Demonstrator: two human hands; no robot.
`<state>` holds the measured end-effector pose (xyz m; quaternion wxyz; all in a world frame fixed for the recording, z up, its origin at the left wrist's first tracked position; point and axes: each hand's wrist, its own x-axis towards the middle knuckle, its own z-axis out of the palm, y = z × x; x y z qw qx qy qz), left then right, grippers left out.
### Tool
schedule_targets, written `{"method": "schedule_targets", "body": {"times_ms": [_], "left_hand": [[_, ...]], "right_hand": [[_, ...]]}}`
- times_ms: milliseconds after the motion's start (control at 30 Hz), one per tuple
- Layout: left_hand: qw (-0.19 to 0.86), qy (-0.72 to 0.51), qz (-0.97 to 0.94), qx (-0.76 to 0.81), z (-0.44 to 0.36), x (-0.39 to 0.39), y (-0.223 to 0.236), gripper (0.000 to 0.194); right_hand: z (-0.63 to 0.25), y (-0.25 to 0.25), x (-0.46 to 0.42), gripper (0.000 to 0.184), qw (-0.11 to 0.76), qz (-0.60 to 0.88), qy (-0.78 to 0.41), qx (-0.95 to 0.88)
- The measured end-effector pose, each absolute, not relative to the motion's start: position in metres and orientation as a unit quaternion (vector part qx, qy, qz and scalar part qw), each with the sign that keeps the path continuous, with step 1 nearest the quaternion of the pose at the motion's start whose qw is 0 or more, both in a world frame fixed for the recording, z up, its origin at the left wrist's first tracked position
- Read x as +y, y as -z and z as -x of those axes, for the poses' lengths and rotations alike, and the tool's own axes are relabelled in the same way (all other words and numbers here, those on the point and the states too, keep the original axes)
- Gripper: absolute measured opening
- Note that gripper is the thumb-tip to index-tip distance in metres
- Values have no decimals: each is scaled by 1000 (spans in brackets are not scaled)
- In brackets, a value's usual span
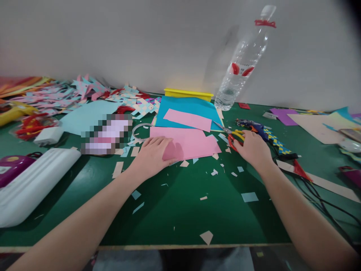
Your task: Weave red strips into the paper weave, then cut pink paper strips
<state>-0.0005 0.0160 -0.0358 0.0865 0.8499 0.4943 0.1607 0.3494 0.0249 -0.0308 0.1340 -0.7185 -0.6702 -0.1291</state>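
1. Nearest the camera, 2 bare forearms, the left (76,218) and the right (307,214), reach in over the edge of the green counter (183,210).
2. Pink paper (194,143) lies at mid-counter, just on the near side of a blue sheet (172,103) that bears 1 pink strip (186,119).
3. Left hand (153,152): laid over the pink paper's left end, thumb by the near edge; I cannot tell whether it pinches or only presses.
4. Right hand (255,148): closed on the red and yellow handles of the scissors (234,137), blades towards the strip's right end.
5. Paper should handle light, limp and easy to crease, sliding readily; best held flat near an edge, fingertips clear of the blades. Scissors should feel stiff and heavier, with the handles the safe hold.
6. About them: a clear ring (134,131) beside the left hand, small scraps (249,197) and a leaning bottle (242,56).
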Motion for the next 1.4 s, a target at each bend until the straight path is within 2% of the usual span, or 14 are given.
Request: {"method": "schedule_targets", "body": {"times_ms": [133,233,367,500,600,667,767,867,967,1000,1033,1167,1300,1400], "left_hand": [[78,-169,-843,504,0,17,34,67],[58,-181,-855,483,-2,16,31,67],[1,-211,-883,418,-3,14,29,51],[-12,-229,-886,402,-3,12,31,51],[5,-236,-882,407,-2,13,31,54],[29,-270,-862,428,0,15,29,61],[89,-447,-756,470,2,18,21,77],[259,-590,-618,450,-2,14,14,69],[588,-501,-530,349,-15,2,10,51],[672,-445,-502,313,-21,-2,10,49],[708,-432,-467,307,-26,-6,10,43],[724,-475,-318,387,-37,-12,13,22],[712,-526,-248,394,-34,-5,15,22],[729,-531,-217,374,-34,-2,15,23]], "right_hand": [[-328,23,18,42,218,644,161,-716],[-301,15,12,42,265,541,100,-792],[-272,10,14,41,198,462,31,-864],[-257,13,30,44,126,455,0,-882],[-253,9,39,25,115,472,-50,-873],[-252,1,41,16,144,481,-108,-858],[-254,-11,39,18,260,496,-234,-795],[-248,-14,32,24,417,506,-367,-660],[-231,-4,20,28,475,504,-451,-563],[-224,0,16,28,467,498,-467,-562],[-219,4,12,28,466,498,-464,-565],[-209,14,2,25,429,525,-427,-598],[-214,17,1,28,415,552,-462,-556],[-215,18,-1,30,457,531,-480,-527]]}}
